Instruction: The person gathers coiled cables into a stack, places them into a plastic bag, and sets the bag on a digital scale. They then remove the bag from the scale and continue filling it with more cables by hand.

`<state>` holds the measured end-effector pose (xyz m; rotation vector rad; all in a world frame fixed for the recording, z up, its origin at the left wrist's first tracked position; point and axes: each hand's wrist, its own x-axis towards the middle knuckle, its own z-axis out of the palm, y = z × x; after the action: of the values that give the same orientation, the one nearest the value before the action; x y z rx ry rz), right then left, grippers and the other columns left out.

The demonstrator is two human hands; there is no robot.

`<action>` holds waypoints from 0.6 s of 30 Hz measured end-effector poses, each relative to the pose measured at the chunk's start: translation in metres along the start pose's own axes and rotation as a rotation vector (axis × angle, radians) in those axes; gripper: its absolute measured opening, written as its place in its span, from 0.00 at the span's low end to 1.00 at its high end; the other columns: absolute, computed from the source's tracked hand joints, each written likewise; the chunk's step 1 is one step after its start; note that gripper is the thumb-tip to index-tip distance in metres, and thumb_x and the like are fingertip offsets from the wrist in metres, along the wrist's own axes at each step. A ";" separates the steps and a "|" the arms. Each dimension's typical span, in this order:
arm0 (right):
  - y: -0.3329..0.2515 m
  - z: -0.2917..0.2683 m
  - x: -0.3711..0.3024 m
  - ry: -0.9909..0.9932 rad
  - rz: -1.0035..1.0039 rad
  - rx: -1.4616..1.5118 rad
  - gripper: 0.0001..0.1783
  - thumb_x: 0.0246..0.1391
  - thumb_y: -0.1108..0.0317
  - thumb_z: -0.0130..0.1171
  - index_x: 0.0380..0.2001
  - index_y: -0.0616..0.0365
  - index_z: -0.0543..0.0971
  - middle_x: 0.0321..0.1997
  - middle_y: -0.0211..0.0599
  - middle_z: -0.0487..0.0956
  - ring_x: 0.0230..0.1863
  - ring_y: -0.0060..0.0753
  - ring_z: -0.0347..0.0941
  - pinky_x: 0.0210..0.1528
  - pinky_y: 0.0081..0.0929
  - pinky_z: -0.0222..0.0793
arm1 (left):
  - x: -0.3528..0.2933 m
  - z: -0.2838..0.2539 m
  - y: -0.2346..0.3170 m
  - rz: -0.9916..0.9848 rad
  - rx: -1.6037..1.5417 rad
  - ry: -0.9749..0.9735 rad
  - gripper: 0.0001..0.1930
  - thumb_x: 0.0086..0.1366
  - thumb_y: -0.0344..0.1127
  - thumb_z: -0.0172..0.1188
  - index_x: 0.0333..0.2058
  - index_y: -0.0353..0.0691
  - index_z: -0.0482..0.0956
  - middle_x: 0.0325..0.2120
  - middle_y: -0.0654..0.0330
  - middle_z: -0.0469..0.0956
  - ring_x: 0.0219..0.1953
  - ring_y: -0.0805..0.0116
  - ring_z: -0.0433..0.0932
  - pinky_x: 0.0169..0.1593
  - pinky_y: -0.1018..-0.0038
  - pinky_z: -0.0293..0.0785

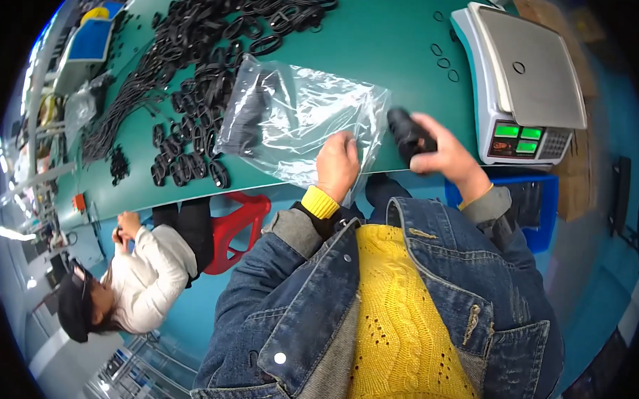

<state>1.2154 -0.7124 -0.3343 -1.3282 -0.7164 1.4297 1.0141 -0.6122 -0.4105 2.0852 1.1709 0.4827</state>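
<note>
Overhanging blue floor [193, 300], green table [388, 33] with black cables [199, 30]

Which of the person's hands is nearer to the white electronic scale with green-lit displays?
Right. The right hand, gripping a black bundle, is left of the scale, not touching it; the left hand, at the clear plastic bag, is farther left.

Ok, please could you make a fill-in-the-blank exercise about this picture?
The right hand holds a bundle coloured ____.
The left hand touches the plastic bag, which lies to the ____ of the scale.
Only ____ ring lies on the scale.
The tabletop is coloured ____.
Missing words: black; left; one; green.
</note>
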 end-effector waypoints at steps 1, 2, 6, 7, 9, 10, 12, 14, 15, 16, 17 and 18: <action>0.012 0.002 -0.004 -0.114 -0.076 -0.130 0.42 0.32 0.71 0.66 0.55 0.65 0.61 0.44 0.33 0.70 0.45 0.30 0.66 0.50 0.25 0.62 | -0.001 -0.003 0.005 0.001 0.013 0.016 0.09 0.55 0.35 0.59 0.33 0.40 0.73 0.28 0.53 0.73 0.28 0.52 0.74 0.34 0.61 0.70; 0.017 0.005 -0.003 -0.227 -0.149 -0.261 0.42 0.31 0.73 0.66 0.54 0.64 0.62 0.44 0.35 0.69 0.45 0.34 0.67 0.49 0.26 0.63 | 0.001 -0.009 0.014 0.026 -0.021 0.075 0.07 0.55 0.33 0.58 0.32 0.40 0.74 0.27 0.54 0.73 0.28 0.53 0.74 0.33 0.63 0.70; 0.021 0.030 0.015 -0.035 -0.492 -1.254 0.41 0.26 0.73 0.67 0.50 0.63 0.62 0.42 0.42 0.67 0.47 0.45 0.65 0.48 0.33 0.65 | 0.001 -0.027 0.045 0.151 -0.016 0.209 0.04 0.55 0.29 0.57 0.31 0.40 0.75 0.26 0.55 0.73 0.28 0.55 0.75 0.31 0.66 0.71; 0.016 0.036 0.017 -0.043 -0.506 -1.247 0.41 0.26 0.73 0.67 0.50 0.63 0.62 0.42 0.42 0.67 0.47 0.45 0.65 0.48 0.33 0.65 | -0.002 -0.030 0.050 0.221 0.044 0.219 0.04 0.55 0.28 0.57 0.31 0.40 0.76 0.26 0.55 0.73 0.27 0.56 0.75 0.30 0.67 0.71; 0.000 0.043 0.016 -0.001 -0.533 -1.364 0.41 0.25 0.73 0.67 0.49 0.63 0.63 0.42 0.46 0.66 0.47 0.50 0.63 0.49 0.37 0.64 | -0.003 -0.035 0.051 0.289 0.112 0.229 0.04 0.55 0.28 0.57 0.31 0.40 0.76 0.25 0.55 0.73 0.27 0.56 0.75 0.29 0.68 0.71; -0.006 0.043 0.014 0.023 -0.537 -1.428 0.41 0.24 0.73 0.67 0.48 0.63 0.63 0.41 0.48 0.65 0.47 0.52 0.63 0.49 0.38 0.64 | -0.004 -0.035 0.052 0.295 0.114 0.246 0.05 0.55 0.27 0.58 0.32 0.40 0.76 0.25 0.56 0.73 0.26 0.57 0.75 0.28 0.69 0.71; -0.010 0.039 0.013 -0.032 -0.485 -1.284 0.41 0.24 0.73 0.67 0.48 0.62 0.63 0.41 0.47 0.66 0.47 0.52 0.63 0.49 0.38 0.64 | -0.006 -0.034 0.052 0.307 0.112 0.276 0.06 0.54 0.27 0.59 0.32 0.41 0.76 0.24 0.57 0.72 0.24 0.58 0.74 0.26 0.69 0.70; -0.011 0.035 0.016 -0.127 -0.381 -0.997 0.41 0.24 0.72 0.67 0.49 0.62 0.63 0.41 0.47 0.66 0.46 0.52 0.64 0.50 0.39 0.64 | -0.006 -0.037 0.050 0.293 0.077 0.295 0.06 0.54 0.27 0.59 0.33 0.41 0.76 0.25 0.58 0.72 0.24 0.58 0.74 0.26 0.69 0.70; -0.007 0.031 0.022 -0.122 -0.374 -1.005 0.41 0.24 0.72 0.67 0.49 0.62 0.63 0.41 0.47 0.66 0.46 0.52 0.64 0.50 0.39 0.64 | -0.003 -0.037 0.050 0.290 0.038 0.313 0.07 0.53 0.27 0.59 0.33 0.41 0.76 0.25 0.58 0.72 0.23 0.58 0.74 0.26 0.69 0.70; 0.005 0.027 0.031 -0.099 -0.398 -0.958 0.40 0.25 0.71 0.67 0.48 0.62 0.64 0.41 0.47 0.67 0.46 0.52 0.64 0.49 0.39 0.65 | -0.001 -0.036 0.052 0.287 0.000 0.331 0.07 0.53 0.27 0.59 0.33 0.42 0.76 0.25 0.58 0.72 0.23 0.58 0.74 0.25 0.69 0.70; 0.017 0.025 0.042 -0.078 -0.424 -0.908 0.38 0.26 0.71 0.67 0.47 0.61 0.64 0.40 0.46 0.67 0.46 0.52 0.65 0.48 0.40 0.65 | 0.000 -0.034 0.053 0.287 -0.005 0.330 0.07 0.53 0.27 0.59 0.33 0.42 0.76 0.25 0.58 0.72 0.23 0.58 0.74 0.25 0.69 0.70; 0.023 0.028 0.049 -0.064 -0.453 -0.854 0.37 0.26 0.70 0.66 0.46 0.61 0.65 0.40 0.46 0.68 0.46 0.52 0.65 0.48 0.40 0.66 | -0.001 -0.034 0.054 0.336 0.021 0.310 0.08 0.53 0.27 0.59 0.34 0.41 0.76 0.25 0.58 0.72 0.22 0.58 0.74 0.25 0.69 0.70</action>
<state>1.1882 -0.6681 -0.3666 -1.5925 -1.6693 0.8038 1.0255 -0.6190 -0.3482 2.2927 0.9918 0.9839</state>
